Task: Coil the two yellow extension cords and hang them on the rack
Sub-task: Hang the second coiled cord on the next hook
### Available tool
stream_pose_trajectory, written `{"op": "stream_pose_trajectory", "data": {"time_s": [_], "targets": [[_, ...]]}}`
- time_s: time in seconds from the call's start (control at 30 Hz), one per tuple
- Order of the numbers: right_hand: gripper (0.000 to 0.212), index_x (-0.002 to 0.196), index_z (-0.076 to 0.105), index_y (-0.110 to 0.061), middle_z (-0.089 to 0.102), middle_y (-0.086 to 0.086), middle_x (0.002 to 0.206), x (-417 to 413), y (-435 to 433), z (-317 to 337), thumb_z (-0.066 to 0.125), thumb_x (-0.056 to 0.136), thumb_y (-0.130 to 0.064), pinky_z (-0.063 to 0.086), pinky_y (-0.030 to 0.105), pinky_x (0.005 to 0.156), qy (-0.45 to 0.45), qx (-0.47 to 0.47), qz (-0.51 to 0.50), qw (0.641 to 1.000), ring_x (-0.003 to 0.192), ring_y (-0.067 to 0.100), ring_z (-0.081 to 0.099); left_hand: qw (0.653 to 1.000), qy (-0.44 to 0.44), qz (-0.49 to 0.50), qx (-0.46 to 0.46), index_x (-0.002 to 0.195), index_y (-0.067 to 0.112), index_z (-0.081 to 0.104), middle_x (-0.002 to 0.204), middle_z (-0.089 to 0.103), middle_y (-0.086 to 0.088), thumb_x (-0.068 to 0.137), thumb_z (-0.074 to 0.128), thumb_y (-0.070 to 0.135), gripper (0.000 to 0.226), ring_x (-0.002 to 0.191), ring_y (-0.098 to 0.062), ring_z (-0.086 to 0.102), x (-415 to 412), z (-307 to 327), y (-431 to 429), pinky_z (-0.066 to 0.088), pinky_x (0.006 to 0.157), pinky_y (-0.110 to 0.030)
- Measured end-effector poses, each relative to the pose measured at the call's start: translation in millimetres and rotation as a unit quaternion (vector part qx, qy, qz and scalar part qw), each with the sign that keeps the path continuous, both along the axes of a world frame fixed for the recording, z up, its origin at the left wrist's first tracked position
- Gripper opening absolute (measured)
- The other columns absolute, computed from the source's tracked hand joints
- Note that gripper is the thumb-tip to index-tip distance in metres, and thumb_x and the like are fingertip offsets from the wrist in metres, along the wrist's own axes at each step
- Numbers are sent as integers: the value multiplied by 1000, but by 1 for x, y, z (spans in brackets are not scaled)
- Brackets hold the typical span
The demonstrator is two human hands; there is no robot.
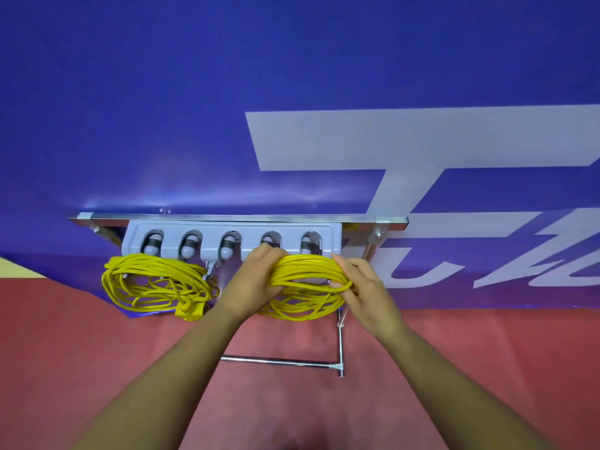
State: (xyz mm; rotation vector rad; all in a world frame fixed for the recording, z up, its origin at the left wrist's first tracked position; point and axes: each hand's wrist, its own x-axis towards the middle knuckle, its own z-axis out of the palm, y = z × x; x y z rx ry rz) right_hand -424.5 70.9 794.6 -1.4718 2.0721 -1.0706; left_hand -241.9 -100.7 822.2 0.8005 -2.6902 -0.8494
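A grey rack (232, 237) with several roller slots is fixed under a metal bar against the blue banner. One coiled yellow extension cord (156, 284) hangs from the rack's left end, its yellow plug (191, 311) dangling at the bottom. The second coiled yellow cord (306, 284) sits just below the rack's right slots. My left hand (256, 280) grips the coil's left side and my right hand (360, 287) grips its right side. Whether this coil rests on a hook is hidden by my hands.
A blue banner (292, 92) with large white lettering fills the background. A chrome stand frame (340, 345) with a horizontal tube runs down and across the red floor (65, 352) below the rack.
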Motion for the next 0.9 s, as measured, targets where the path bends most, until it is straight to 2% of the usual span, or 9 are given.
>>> {"op": "stream_pose_trajectory", "data": {"time_s": [0.1,0.23,0.37,0.47,0.53,0.6,0.67,0.77,0.9], "targets": [[78,154,19,-20,34,5,140,5,-1,0,32,91,-64,42,40,103,115,73,23,990,126,24,43,1000,-3,2,22,108,21,57,100,52,-3,59,70,16,51,96,-23,50,-5,6,-5,45,78,-42],[96,155,6,-22,31,0,142,4,-4,8,10,81,-83,39,40,105,107,115,31,987,128,22,41,998,-26,-11,54,110,28,55,103,52,-3,62,74,31,52,97,-19,50,-7,8,-10,46,83,-41],[78,152,21,-27,39,-5,133,8,-15,16,26,89,-72,39,37,105,-55,84,-47,994,123,13,45,993,8,-43,110,123,41,46,113,49,3,68,77,46,63,109,-11,49,-3,11,-8,41,94,-25],[33,128,42,-35,52,1,124,6,-20,19,43,96,-44,42,32,100,-167,2,-121,978,115,12,51,996,42,-49,67,124,37,55,107,51,9,80,71,40,47,106,-9,50,0,12,-4,40,92,-24],[22,114,50,-34,56,2,113,3,-16,21,45,93,-28,44,25,92,-122,-47,-107,986,107,10,54,996,62,-39,54,123,35,60,103,57,9,87,64,36,36,102,-8,54,2,12,-3,44,89,-26],[25,116,59,-26,57,0,112,1,-9,19,46,95,-23,44,27,94,-54,-57,-57,995,108,12,56,996,68,-37,54,123,33,62,101,59,8,90,60,33,33,100,-7,57,4,12,-4,46,87,-28],[39,134,53,-24,51,-1,121,3,-4,17,42,98,-37,44,31,97,-27,-19,-9,999,113,14,54,995,72,-33,64,121,30,64,100,59,8,89,61,31,32,99,-7,57,3,14,-5,45,88,-27],[72,151,25,-28,35,-1,136,8,-1,10,18,92,-70,44,36,99,64,71,25,995,121,18,46,995,65,-29,70,117,30,67,101,58,6,85,66,30,32,99,-7,57,-2,18,-7,45,89,-27],[64,149,28,-28,39,2,124,18,-6,5,14,96,-62,52,39,82,136,59,-29,989,102,24,54,995,46,-21,85,114,33,69,99,61,5,81,66,38,33,98,-8,58,-6,19,-14,47,87,-35]]}}
